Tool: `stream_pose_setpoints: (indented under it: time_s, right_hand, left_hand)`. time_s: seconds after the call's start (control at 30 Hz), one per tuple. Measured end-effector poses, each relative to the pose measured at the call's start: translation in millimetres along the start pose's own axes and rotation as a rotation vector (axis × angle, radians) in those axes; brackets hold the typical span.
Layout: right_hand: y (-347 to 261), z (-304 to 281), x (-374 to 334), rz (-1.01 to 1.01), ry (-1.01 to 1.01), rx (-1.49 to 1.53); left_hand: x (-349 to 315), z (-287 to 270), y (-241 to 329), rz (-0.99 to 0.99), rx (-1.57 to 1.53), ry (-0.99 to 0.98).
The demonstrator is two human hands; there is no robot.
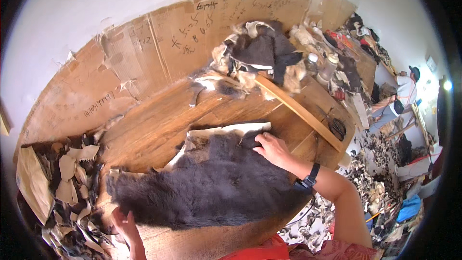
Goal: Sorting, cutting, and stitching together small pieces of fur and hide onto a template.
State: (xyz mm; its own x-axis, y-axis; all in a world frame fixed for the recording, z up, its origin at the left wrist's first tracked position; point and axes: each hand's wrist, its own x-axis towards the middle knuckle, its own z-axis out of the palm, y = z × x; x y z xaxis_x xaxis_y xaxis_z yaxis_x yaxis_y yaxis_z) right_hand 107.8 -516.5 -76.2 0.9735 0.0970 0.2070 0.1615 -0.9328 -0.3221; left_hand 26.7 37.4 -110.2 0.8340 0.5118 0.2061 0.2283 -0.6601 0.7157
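Spreading the blackish-brown fur pelt (pixel 211 183) flat on the brown wooden counter (pixel 144 120) seems my current step. My left hand (pixel 127 227) has fingers apart by its edge; whether my right hand (pixel 275 151) pinches it, I can't tell remotely. Next probably calls for smoothing.

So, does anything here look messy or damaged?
Yes. Dark and pale scraps lie strewn to the right of the wooden table, as if spilled, and the cardboard along the wall is torn and peeling. The dark fur under the right hand lies fairly flat.
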Motion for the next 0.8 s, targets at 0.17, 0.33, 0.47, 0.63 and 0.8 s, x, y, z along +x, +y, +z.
stream_pose_setpoints:
  time_s: [0.17,0.33,0.47,0.63,0.8]
  right_hand:
    - [9.8,0.7,21.3,-0.103,0.062,0.1]
    - [16.5,-0.9,50.3,-0.018,0.091,0.299]
    - [30.9,8.3,67.2,-0.05,0.037,0.189]
    - [81.7,-23.3,145.7,0.524,0.154,1.22]
    - [158.4,-49.3,221.6,0.93,0.599,1.507]
  left_hand:
    - [13.1,22.7,58.2,0.519,0.316,-0.165]
    - [22.6,46.3,73.5,0.413,0.146,-0.142]
    - [15.1,65.9,62.1,0.36,0.225,-0.149]
    - [13.2,73.8,-7.6,0.515,0.147,0.17]
    - [7.3,76.4,53.0,0.123,0.288,-0.07]
